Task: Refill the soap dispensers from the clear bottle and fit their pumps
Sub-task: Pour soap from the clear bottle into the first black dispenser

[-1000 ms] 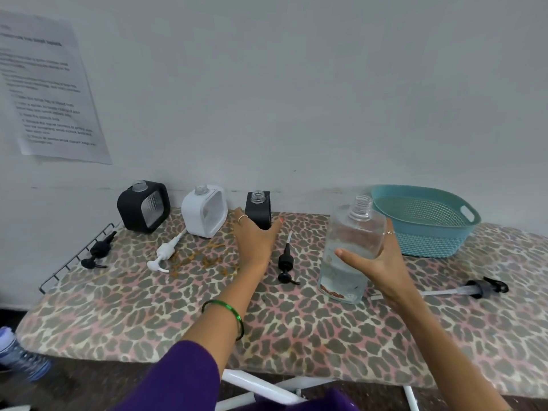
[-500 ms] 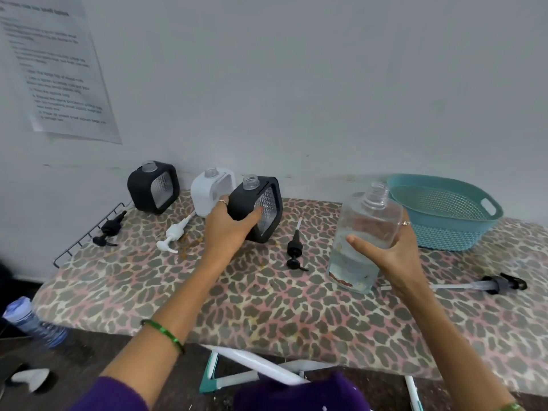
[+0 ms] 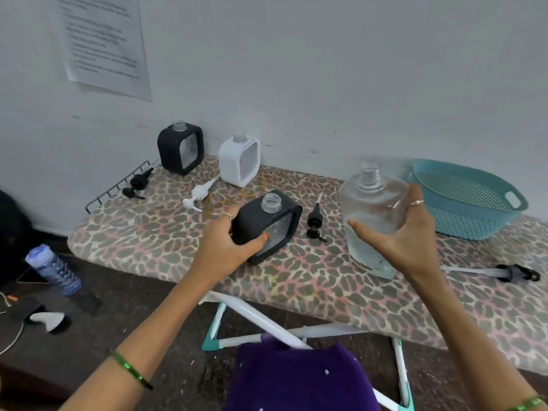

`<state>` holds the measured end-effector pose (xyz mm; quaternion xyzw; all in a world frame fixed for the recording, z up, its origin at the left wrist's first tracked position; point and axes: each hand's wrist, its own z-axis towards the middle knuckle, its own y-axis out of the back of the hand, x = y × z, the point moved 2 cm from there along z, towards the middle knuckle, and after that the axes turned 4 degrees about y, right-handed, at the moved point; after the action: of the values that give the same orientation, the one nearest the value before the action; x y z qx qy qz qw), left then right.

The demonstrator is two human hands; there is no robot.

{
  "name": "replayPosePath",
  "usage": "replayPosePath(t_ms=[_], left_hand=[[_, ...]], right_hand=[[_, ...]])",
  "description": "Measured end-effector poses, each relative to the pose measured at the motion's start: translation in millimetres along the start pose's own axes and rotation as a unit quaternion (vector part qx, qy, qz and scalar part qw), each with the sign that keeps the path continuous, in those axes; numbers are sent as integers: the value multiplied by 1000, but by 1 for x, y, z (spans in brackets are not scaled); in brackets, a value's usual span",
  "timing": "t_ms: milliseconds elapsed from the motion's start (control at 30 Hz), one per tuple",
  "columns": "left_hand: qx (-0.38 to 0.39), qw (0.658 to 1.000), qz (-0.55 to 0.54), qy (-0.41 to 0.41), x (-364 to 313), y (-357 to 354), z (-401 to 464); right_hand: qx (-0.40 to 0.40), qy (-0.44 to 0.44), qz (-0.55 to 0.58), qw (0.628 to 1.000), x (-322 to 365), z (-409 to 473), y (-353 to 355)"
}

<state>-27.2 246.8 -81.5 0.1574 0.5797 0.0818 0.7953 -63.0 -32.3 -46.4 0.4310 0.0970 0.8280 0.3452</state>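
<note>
Gripping a black square soap dispenser [image 3: 267,226] in the left hand [image 3: 225,247] and a clear plastic bottle [image 3: 372,221] in the right hand [image 3: 397,235], over the leopard-print bench [image 3: 311,277].

Head view: the left hand's fingers and thumb curl round the black dispenser's near side; it is tilted, its open neck up, at the bench's middle. The right hand's thumb and fingers wrap the clear bottle, which is uncapped, upright and partly filled with clear liquid. A small black pump [image 3: 315,222] lies between the two. By the wall stand a second black dispenser [image 3: 181,148] and a white square dispenser [image 3: 239,161], both open-necked, with a white pump [image 3: 199,193] and another black pump [image 3: 138,183] lying near them. A long-tubed black pump [image 3: 504,272] lies to the right, near a teal plastic basket [image 3: 468,200].
</note>
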Motion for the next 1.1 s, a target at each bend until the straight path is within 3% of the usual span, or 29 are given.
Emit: replayPosePath(t_ms=[467, 633, 1100], left_hand=[[-21, 998, -59, 12, 23, -8, -4], [-20, 997, -70, 10, 26, -9, -4], [-33, 997, -62, -28, 31, -8, -2]], right_hand=[[32, 151, -279, 948, 35, 5, -18], [47, 207, -337, 917, 43, 10, -27], [84, 225, -404, 883, 46, 28, -41]])
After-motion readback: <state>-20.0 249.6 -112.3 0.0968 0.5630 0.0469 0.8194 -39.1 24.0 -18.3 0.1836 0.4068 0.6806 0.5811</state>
